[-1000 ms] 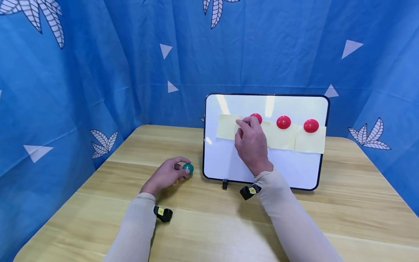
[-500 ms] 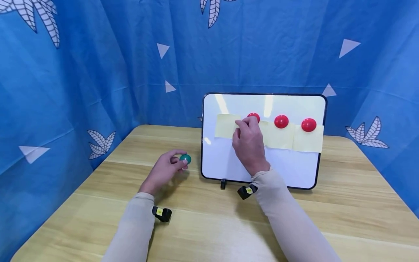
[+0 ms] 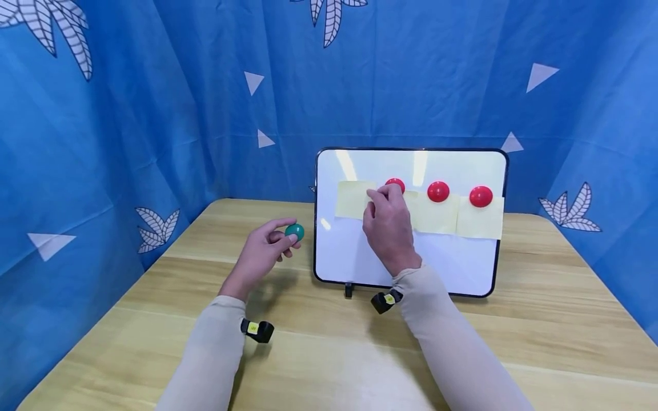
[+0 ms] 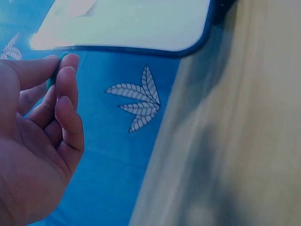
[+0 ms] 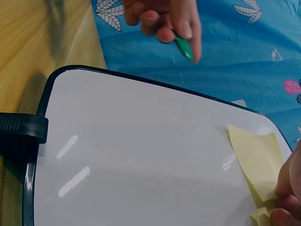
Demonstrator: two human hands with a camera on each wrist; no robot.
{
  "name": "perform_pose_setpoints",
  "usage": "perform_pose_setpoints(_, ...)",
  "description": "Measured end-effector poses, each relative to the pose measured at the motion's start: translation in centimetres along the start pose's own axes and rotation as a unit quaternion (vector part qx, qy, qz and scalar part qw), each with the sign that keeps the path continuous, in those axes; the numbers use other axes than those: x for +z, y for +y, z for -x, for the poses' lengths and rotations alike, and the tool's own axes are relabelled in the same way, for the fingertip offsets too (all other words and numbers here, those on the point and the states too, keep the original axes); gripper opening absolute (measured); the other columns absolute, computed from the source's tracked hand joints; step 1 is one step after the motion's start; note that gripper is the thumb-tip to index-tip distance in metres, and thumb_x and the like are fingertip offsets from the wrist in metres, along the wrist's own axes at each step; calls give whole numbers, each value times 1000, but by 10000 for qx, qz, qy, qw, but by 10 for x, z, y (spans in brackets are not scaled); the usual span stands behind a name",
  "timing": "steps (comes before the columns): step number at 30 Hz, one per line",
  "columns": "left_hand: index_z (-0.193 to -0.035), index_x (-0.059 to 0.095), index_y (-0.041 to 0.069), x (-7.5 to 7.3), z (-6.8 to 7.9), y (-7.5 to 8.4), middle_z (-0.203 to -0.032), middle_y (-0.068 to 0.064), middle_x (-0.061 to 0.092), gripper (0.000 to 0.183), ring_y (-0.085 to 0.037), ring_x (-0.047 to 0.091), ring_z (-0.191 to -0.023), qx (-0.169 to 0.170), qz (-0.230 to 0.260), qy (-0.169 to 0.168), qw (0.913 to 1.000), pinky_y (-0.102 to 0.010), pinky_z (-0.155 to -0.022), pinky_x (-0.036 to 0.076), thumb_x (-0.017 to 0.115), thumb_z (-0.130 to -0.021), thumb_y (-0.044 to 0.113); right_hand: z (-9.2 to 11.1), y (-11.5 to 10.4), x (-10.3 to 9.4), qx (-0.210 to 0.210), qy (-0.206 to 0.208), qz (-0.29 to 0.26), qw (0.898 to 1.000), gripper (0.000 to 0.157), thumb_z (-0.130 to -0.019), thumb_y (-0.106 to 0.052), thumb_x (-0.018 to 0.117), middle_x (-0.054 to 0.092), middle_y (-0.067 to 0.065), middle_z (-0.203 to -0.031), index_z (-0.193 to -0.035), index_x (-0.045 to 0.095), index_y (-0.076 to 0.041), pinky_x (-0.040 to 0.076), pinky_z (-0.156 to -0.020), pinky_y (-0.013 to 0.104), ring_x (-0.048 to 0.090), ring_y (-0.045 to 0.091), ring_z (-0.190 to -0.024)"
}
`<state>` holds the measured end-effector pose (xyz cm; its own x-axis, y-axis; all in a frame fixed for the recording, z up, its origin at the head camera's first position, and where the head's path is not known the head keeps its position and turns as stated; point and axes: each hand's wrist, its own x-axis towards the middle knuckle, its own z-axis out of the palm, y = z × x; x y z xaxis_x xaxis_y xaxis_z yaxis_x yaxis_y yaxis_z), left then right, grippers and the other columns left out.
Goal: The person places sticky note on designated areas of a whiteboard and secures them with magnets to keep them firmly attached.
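My left hand (image 3: 257,254) pinches a round green magnet (image 3: 295,230) between thumb and fingers, raised off the table just left of the whiteboard (image 3: 344,251). Seen from the right wrist, the magnet (image 5: 185,48) is edge-on and thin. On the board, my right hand (image 3: 388,228) pinches the right edge of the leftmost yellow sticky note (image 3: 352,200); the note (image 5: 256,157) bows a little off the surface in the right wrist view. Close above that hand, a red magnet (image 3: 395,182) is partly covered by its fingers.
Two more red magnets (image 3: 438,192) sit along the tops of yellow notes (image 3: 480,220) farther right. The board stands on a black foot (image 3: 349,290) on the wooden table (image 3: 319,354). A blue patterned curtain (image 3: 205,103) hangs behind and at both sides.
My left hand has lifted the green magnet up from the table beside the board. The right hand keeps its place at the note; the head view has shifted slightly.
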<state>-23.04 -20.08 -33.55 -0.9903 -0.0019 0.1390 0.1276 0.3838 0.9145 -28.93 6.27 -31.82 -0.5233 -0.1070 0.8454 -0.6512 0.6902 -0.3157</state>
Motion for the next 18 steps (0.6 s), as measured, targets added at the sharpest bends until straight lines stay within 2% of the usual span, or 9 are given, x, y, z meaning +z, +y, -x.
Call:
perform_pose_setpoints(4,-141,57,25,5,-7,14,-100,-6,74,41,-34,66,-89,93,-35,-30,9999,-43,-79,52,64,-100,28,0,0,0,2,-20,16,10000,33,-87,0,74,56,20,-105,-118,69,7,56,-88,40,62,31,-102)
perform_pose_setpoints(10,-140,58,27,18,-21,36,-100,-7,73,39,-38,65,-90,226,-83,-180,9995,-37,-72,52,62,-101,23,1,1,-1,6,-21,16,10000,32,-87,0,74,56,19,-104,-118,69,7,56,-87,39,62,31,-100)
perform_pose_setpoints(18,-142,57,28,29,-30,50,-99,-4,73,39,-33,65,-86,329,-143,-165,9992,-30,-65,49,57,-104,18,1,0,-2,18,-75,52,10000,33,-87,-2,75,57,20,-104,-119,69,6,56,-88,39,62,31,-100)
